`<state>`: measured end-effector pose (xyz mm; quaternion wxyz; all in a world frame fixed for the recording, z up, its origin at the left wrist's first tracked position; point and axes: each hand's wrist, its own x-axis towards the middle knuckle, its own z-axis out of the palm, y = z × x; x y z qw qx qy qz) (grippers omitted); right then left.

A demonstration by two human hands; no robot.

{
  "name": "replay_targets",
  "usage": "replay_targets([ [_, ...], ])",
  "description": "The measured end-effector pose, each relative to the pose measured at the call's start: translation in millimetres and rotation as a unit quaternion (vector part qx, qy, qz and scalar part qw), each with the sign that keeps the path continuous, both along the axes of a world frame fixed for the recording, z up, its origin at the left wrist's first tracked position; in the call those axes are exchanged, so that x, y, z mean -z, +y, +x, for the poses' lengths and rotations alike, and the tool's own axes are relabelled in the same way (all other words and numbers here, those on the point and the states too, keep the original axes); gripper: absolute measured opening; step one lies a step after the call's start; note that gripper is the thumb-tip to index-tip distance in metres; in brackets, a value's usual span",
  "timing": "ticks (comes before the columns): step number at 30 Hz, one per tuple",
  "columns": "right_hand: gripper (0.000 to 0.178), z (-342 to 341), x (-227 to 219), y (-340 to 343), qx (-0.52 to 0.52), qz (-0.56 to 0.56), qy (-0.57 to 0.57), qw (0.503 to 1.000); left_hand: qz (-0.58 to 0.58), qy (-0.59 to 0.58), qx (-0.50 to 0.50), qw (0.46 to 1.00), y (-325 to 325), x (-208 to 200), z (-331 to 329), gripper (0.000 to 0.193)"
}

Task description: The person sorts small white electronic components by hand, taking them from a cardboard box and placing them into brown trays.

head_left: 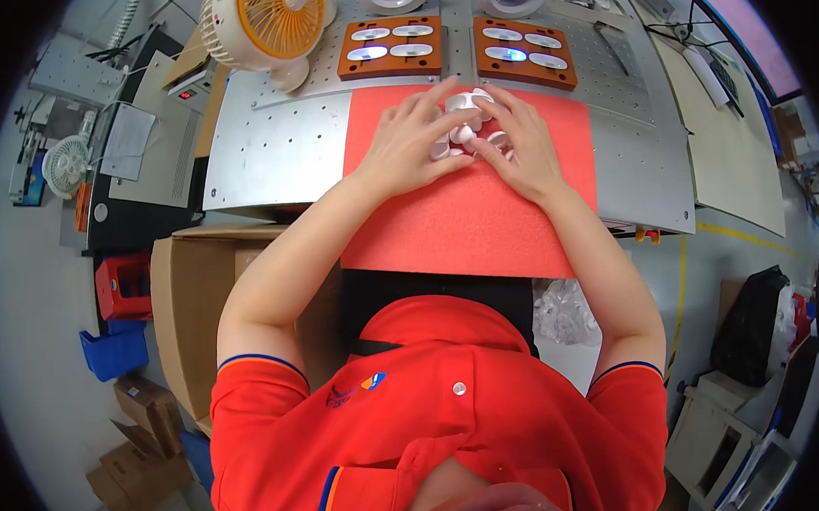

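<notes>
Head view shows my left hand (403, 144) and right hand (531, 153) with fingers (447, 124) spread and half bent around the white parts (467, 105), which lie heaped on the red mat (465, 231) (the orange blocks (392, 38) are just beyond). Whether I grip any part firmly, I cannot tell. If my hands press unevenly, I think a part could slip between the fingers and roll away, because they look smooth and rounded. My fingers cover both sides of the heap, so its count and the lower parts are hidden.
</notes>
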<state>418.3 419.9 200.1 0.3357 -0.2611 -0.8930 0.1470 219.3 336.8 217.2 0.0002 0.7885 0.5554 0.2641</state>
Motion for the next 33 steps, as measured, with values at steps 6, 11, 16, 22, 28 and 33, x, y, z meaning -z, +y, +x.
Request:
replay_targets([
  [6, 0.047, -20.2, 2.4, 8.2, 0.025, 0.004, -0.034, 0.999, 0.017, -0.069, -0.042, 0.997, 5.8, 28.9, -14.5, 0.062],
  [11, 0.037, -22.5, 6.5, 6.9, 0.052, 0.004, 0.015, 0.999, 0.015, -0.104, -0.065, 0.992, 14.3, 31.1, -16.6, 0.06],
  [16, 0.03, -12.9, 2.3, 11.2, 0.065, -0.076, 0.117, 0.988, 0.045, -0.166, -0.07, 0.983, 14.5, 31.1, -17.0, 0.051],
  [22, 0.029, -11.1, 5.2, 13.8, 0.085, -0.114, 0.135, 0.981, 0.055, -0.213, -0.082, 0.972, 14.4, 34.0, -18.5, 0.039],
  [28, 0.03, -11.9, 6.0, 10.5, 0.1, -0.111, 0.115, 0.982, 0.04, -0.222, -0.099, 0.969, 11.9, 36.5, -20.4, 0.035],
  [33, 0.028, -12.1, 4.3, 10.0, 0.106, -0.106, 0.114, 0.982, 0.04, -0.235, -0.106, 0.965, 11.8, 34.5, -20.7, 0.035],
])
